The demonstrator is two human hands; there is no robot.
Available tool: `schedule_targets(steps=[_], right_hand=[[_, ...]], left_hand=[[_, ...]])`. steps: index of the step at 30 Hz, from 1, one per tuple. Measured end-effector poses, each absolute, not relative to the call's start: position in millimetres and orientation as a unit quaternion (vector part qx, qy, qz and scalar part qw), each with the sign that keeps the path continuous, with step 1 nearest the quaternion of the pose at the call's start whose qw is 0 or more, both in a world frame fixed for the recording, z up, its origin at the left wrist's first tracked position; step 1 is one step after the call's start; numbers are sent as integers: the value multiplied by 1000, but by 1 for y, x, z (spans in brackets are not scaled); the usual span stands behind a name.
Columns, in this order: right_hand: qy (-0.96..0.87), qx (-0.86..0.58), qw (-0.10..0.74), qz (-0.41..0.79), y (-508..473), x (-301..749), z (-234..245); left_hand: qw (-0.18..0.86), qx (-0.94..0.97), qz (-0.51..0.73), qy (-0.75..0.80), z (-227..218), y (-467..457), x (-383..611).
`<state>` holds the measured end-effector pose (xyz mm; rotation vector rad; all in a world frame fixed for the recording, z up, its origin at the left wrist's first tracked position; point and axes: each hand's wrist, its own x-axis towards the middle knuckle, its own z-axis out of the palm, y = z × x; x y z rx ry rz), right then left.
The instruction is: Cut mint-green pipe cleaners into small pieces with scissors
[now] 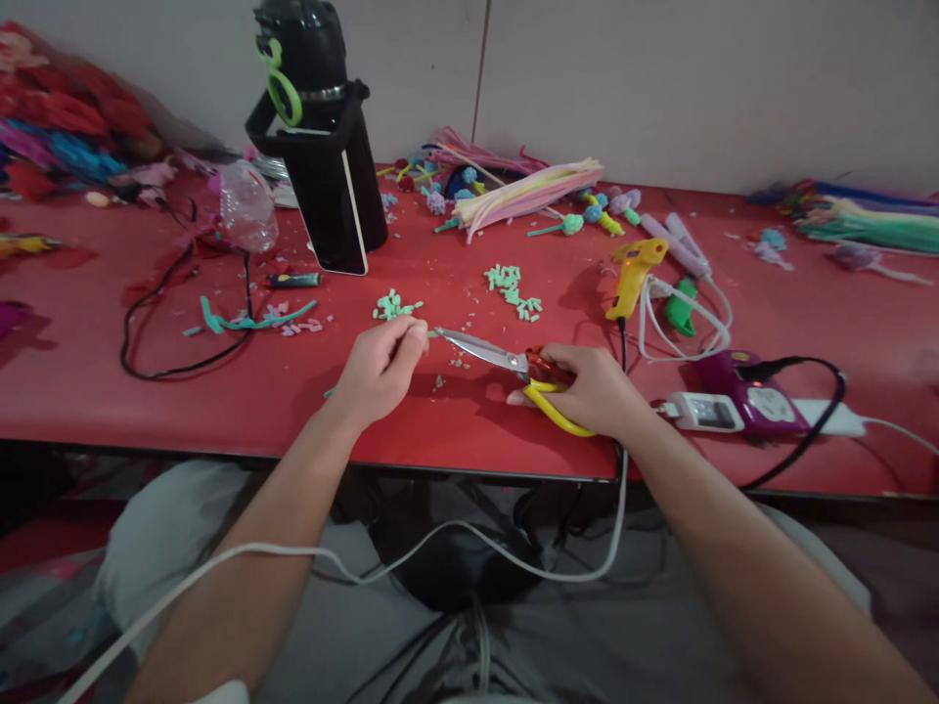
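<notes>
My right hand grips the red and yellow handles of a pair of scissors, fingers through the loops. The blades point left toward my left hand, and their tips nearly touch it. My left hand is pinched on a thin green strip, most of which is hidden in the fingers. Both hands hover just above the red table, near its front edge. Two small heaps of cut green pieces lie on the table just beyond the hands.
A black flask in a black holder stands at the back left. Bundles of pipe cleaners lie at the back. A yellow glue gun, a white power strip with a purple plug, cables and scraps crowd the right and left.
</notes>
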<state>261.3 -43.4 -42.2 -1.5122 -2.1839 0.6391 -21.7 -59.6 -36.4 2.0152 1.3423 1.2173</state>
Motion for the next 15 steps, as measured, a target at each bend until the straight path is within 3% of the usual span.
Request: schedule_targets(steps=[15], right_hand=[[-778,-551,203,222,-42,258,-42]], left_hand=[[215,729,436,482,-36,-60,-21]])
